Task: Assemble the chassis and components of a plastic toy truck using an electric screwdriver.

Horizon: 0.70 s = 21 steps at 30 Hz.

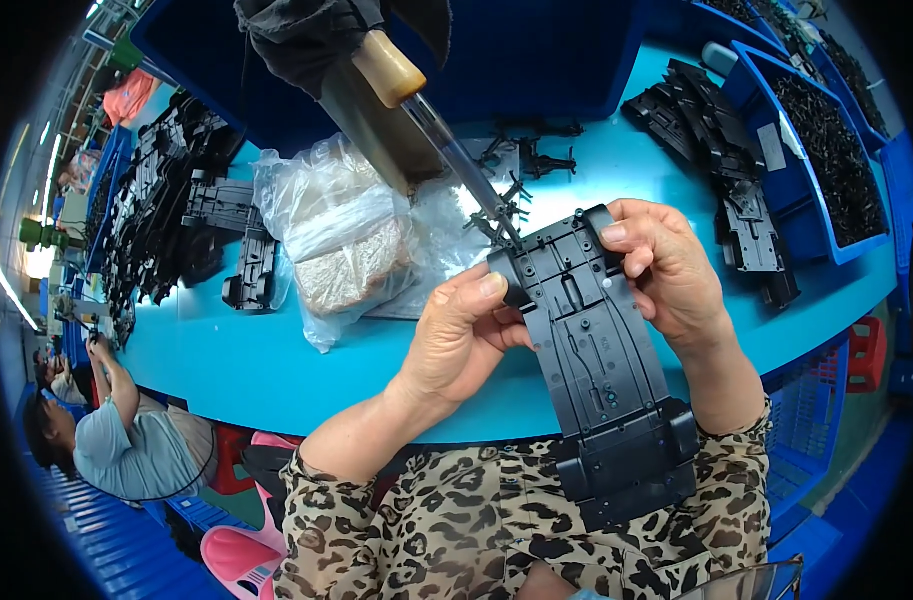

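Observation:
A long black plastic chassis plate [607, 350], with moulded ribs, holes and raised side walls, is tilted between my hands over the table's near edge. My left hand [462, 325] grips its far left corner, thumb on top and fingers curled underneath. At the far right corner, my right hand [672, 270] pinches the raised wall between thumb and fingers. A fixed tool with a beige collar [389, 70] and a slim metal shaft [467, 165] slants down from above. Its tip is close to the plate's far left corner; whether they touch I cannot tell.
A clear plastic bag of small parts [352, 255] lies left of my hands. Stacked black plates [167, 200] fill the table's left side, and more plates [717, 150] lie right. Blue bins [827, 150] hold small black parts. A co-worker [127, 440] sits at far left.

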### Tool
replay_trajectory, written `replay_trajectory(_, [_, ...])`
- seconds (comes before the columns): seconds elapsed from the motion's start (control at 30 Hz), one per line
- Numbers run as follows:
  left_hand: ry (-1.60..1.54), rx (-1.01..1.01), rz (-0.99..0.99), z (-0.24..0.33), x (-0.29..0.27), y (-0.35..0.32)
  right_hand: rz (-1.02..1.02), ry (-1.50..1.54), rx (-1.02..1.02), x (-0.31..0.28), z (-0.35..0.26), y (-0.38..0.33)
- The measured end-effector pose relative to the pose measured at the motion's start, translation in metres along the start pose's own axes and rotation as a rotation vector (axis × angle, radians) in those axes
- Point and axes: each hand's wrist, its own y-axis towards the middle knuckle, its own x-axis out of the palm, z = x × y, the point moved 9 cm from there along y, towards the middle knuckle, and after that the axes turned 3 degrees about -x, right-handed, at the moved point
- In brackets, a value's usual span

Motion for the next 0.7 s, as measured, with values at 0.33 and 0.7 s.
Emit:
replay_trajectory(0.33, [-0.031,-0.004,-0.012,-0.0006,0.0002,-0.0007,0.020,-0.026,-0.005,0.0006,-0.0009,-0.0017])
replay_trajectory(0.7, [-0.031,-0.013,0.000,0.0006,0.0016,-0.0011,0.014,-0.004,-0.017,0.0027,-0.0021,-0.0028])
